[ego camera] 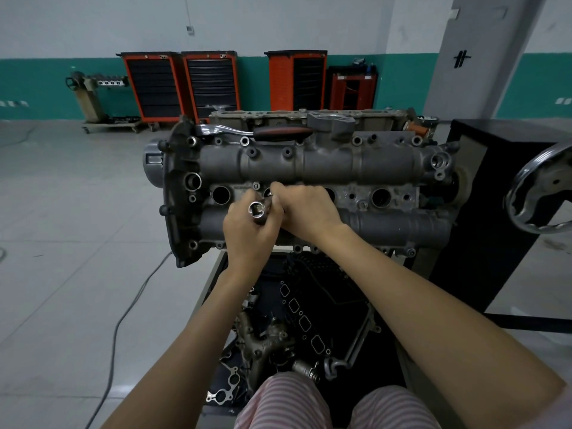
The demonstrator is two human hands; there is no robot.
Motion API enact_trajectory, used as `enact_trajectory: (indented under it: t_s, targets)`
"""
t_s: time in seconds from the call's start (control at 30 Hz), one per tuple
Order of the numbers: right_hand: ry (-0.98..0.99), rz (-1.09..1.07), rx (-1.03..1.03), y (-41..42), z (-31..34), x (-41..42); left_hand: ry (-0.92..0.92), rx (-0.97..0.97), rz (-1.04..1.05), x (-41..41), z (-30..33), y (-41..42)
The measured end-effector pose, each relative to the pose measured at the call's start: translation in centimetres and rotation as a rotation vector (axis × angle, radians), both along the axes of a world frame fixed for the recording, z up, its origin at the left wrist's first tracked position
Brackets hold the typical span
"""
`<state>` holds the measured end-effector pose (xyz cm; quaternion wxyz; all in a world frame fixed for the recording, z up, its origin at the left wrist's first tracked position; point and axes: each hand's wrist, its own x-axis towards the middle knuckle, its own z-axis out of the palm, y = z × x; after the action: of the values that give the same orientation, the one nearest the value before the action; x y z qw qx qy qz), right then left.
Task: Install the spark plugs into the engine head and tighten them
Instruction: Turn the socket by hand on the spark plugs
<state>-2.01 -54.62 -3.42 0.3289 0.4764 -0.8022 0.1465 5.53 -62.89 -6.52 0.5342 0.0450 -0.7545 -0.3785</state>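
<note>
Striped fabric covers the person's knees nearest the camera; beyond, a tray [216, 274] of loose gaskets and fittings. Left hand [247, 230], one, fingers curled round a chrome socket [257, 210], hollow end up. Right hand [305, 212], one, fingers bunched at the socket's lower end; contents hidden. Engine head [309, 168]: four plug wells, three visibly open, none showing a plug. Ratchet [257, 131], one, lies on the far edge. Risk: a tilted socket could cross-thread a plug. Tool cabinets, four, along the wall.
</note>
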Motion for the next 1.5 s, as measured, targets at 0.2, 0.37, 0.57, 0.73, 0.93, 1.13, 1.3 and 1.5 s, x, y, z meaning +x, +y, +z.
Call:
enact_trajectory:
  t_s: [0.2, 0.37, 0.57, 0.73, 0.93, 1.13, 1.3, 1.5]
  targets:
    - [-0.051, 0.015, -0.079, 0.2, 0.0, 0.2, 0.016, 0.102, -0.026, 0.0, 0.5, 0.0]
    - [-0.020, -0.007, -0.010, 0.0, 0.0, 0.0, 0.034, -0.051, 0.033, 0.1, 0.5, 0.1]
    - [-0.007, -0.022, 0.027, 0.0, -0.1, -0.1, -0.038, -0.066, 0.052, 0.1, 0.4, 0.4]
    - [0.020, -0.036, 0.062, 0.2, 0.0, -0.1, -0.056, 0.013, 0.084, -0.2, 1.1, 0.4]
    - [-0.060, 0.008, -0.088, 0.3, 0.3, 0.7, -0.016, -0.049, 0.117, -0.2, 0.8, 0.1]
    - [-0.031, -0.011, -0.033, 0.1, -0.1, 0.1, -0.042, -0.075, 0.075, 0.0, 0.4, 0.1]
    - [-0.014, -0.008, 0.003, -0.1, -0.2, -0.2, -0.027, -0.064, 0.054, 0.1, 0.4, 0.2]
    - [-0.069, 0.041, -0.053, 0.4, 0.1, 0.3, 0.006, -0.037, 0.067, 0.0, 0.6, 0.1]
